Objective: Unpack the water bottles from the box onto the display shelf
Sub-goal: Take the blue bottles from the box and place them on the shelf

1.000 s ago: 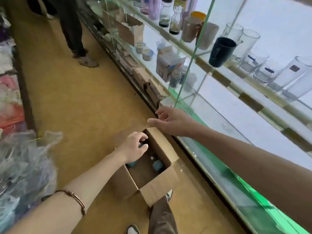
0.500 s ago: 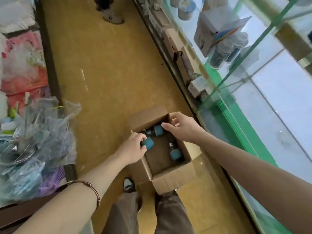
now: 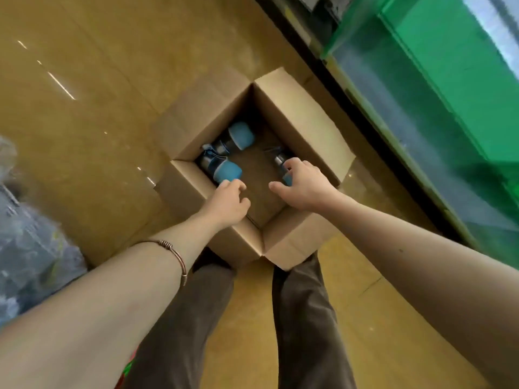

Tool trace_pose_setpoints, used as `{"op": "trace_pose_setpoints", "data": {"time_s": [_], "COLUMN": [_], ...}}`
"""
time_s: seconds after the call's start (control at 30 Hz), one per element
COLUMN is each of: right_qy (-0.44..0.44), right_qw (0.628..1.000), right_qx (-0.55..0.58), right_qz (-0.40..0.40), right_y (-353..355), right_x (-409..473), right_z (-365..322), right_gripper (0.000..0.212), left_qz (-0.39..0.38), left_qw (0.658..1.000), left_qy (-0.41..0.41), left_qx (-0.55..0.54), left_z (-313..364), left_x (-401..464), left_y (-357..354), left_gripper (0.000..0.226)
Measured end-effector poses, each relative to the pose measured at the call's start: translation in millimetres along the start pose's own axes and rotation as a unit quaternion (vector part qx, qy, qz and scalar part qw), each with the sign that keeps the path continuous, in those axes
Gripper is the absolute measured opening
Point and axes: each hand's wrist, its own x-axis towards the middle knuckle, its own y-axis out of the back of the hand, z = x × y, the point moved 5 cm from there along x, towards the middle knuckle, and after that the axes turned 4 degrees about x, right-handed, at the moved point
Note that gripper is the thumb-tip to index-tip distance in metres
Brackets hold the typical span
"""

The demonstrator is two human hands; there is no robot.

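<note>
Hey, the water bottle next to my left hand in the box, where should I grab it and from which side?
Probably round the blue end of the bottle from above. It lies on its side against the wall of the box, blue end toward your left hand, with only its top side clear for your fingers.

both bare forearms reach down and forward, converging – left hand knuckles up, fingers curled, tips at a blue-capped bottle – right hand fingers curled over another bottle, thumb out to the left; thin bracelet on left forearm.
</note>
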Motion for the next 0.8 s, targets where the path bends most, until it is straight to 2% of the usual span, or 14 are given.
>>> {"op": "trace_pose_setpoints", "data": {"time_s": [0.2,0.37,0.53,0.67,0.8], "right_qy": [-0.055,-0.048,-0.056,-0.069,-0.068], "right_qw": [0.997,0.998,0.998,0.997,0.997], "right_qx": [0.052,0.043,0.025,-0.013,-0.048], "right_qz": [0.007,0.008,0.005,0.006,0.003], "right_y": [-56,-76,-89,-105,-119], "right_x": [69,119,167,198,225], "right_z": [58,93,126,151,170], "right_gripper": [0.063,0.06,0.054,0.076,0.091], "left_qz": [-0.01,-0.017,0.005,0.03,0.012], "left_qw": [1.0,1.0,0.996,0.987,0.977], "left_qy": [-0.011,0.017,0.058,0.087,0.114], "left_qx": [-0.001,-0.011,-0.075,-0.133,-0.178], "left_z": [-15,-24,-20,-11,-6], "left_x": [74,135,196,241,276], "left_y": [-65,-108,-131,-139,-156], "left_gripper": [0.04,0.04,0.042,0.046,0.064]}}
